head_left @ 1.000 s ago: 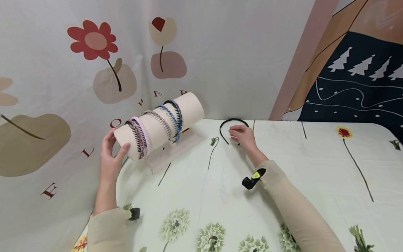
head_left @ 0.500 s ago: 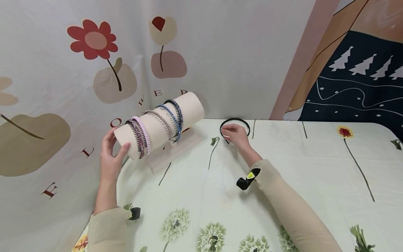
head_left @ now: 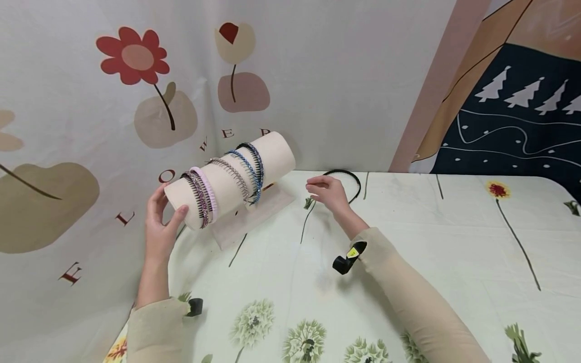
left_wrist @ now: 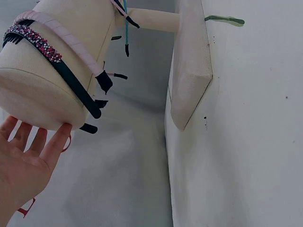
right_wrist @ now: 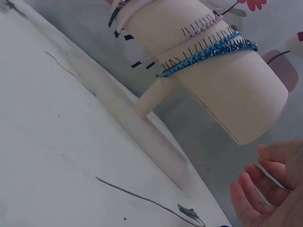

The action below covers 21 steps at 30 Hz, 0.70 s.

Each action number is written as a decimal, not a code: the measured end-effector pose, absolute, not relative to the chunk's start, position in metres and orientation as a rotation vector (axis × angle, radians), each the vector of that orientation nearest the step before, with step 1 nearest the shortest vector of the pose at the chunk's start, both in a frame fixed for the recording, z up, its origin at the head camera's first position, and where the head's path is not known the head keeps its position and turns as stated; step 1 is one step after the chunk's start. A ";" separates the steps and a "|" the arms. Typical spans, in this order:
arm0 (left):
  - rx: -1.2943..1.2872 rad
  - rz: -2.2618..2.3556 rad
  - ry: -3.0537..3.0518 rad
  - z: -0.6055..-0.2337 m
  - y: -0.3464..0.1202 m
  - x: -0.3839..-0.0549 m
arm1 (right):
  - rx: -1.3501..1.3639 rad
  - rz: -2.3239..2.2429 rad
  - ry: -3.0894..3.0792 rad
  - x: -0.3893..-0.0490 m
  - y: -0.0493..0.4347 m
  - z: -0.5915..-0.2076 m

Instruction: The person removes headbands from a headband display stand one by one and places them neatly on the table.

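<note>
Left hand: left of the head view; the left hand [head_left: 160,236] grips the end of a cream, padded cylinder [head_left: 224,188], thumb and fingers set wide round the rim; fingertips seen touching it in the left wrist view.
Right hand: just right of centre, head view; right hand [head_left: 330,194] part open, fingers loosely bent, nothing in them. Clear of the cylinder's far end in the right wrist view.
Black headband: slim black toothed hoop [head_left: 360,187] right of centre, on the table, partly behind the right hand; contact between them, cannot tell.
Cylinder: left of centre, slanting up to the right, raised on a short cream post [left_wrist: 151,20] above a flat pale base [right_wrist: 156,147].
Bands at the left end: pink-and-white beaded dark headband [left_wrist: 43,46] beside a wrapped lavender headband [head_left: 209,190].
Bands further along: silvery-pink toothed headband [head_left: 233,172], then light-blue braided headband [right_wrist: 208,49] and dark-blue glitter headband [right_wrist: 241,46], close together.
Table: white flower-printed cloth [head_left: 281,282] across the lower frame.
</note>
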<state>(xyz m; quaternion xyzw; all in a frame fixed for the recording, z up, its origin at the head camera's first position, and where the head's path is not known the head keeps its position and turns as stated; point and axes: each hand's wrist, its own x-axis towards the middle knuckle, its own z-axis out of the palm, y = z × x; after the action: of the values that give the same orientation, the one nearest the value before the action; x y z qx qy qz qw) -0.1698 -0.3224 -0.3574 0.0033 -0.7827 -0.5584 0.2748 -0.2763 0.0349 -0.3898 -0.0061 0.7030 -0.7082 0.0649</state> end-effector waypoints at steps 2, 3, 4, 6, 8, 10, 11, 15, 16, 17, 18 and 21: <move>0.006 -1.500 -2.103 -0.357 -0.322 -0.170 | -0.032 -2.137 2.119 -0.276 0.031 -0.389; 0.004 -1.504 -2.100 -0.357 -0.322 -0.170 | -0.041 -2.127 2.127 -0.275 0.029 -0.389; 0.002 -1.504 -2.098 -0.357 -0.322 -0.170 | -0.051 -2.123 2.131 -0.275 0.027 -0.388; -0.001 -1.510 -2.092 -0.357 -0.322 -0.170 | -0.071 -2.104 2.146 -0.274 0.023 -0.388; -0.005 -1.515 -2.085 -0.357 -0.322 -0.170 | -0.090 -2.094 2.149 -0.273 0.019 -0.388; -0.008 -1.518 -2.083 -0.357 -0.322 -0.171 | -0.096 -2.081 2.154 -0.273 0.014 -0.388; -0.009 -1.523 -2.081 -0.357 -0.322 -0.171 | -0.099 -2.078 2.156 -0.272 0.011 -0.388; -0.006 -1.525 -2.085 -0.358 -0.323 -0.171 | -0.127 -2.059 2.159 -0.271 -0.001 -0.385; -0.001 -1.524 -2.088 -0.358 -0.323 -0.171 | -0.142 -2.062 2.151 -0.270 -0.004 -0.384; 0.001 -1.523 -2.089 -0.358 -0.324 -0.171 | -0.166 -2.065 2.140 -0.270 -0.007 -0.382; 0.002 -1.522 -2.089 -0.359 -0.324 -0.171 | -0.188 -2.065 2.131 -0.269 -0.010 -0.381; 0.005 -1.527 -2.087 -0.359 -0.323 -0.172 | -0.256 -2.069 2.108 -0.268 -0.020 -0.377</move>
<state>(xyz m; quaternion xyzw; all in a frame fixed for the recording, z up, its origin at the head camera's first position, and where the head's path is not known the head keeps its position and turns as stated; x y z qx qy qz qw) -0.1715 -0.3234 -0.3589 0.0017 -0.7762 -0.5678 0.2741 -0.2679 -0.0204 -0.3771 -0.0859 0.7083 -0.6951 0.0885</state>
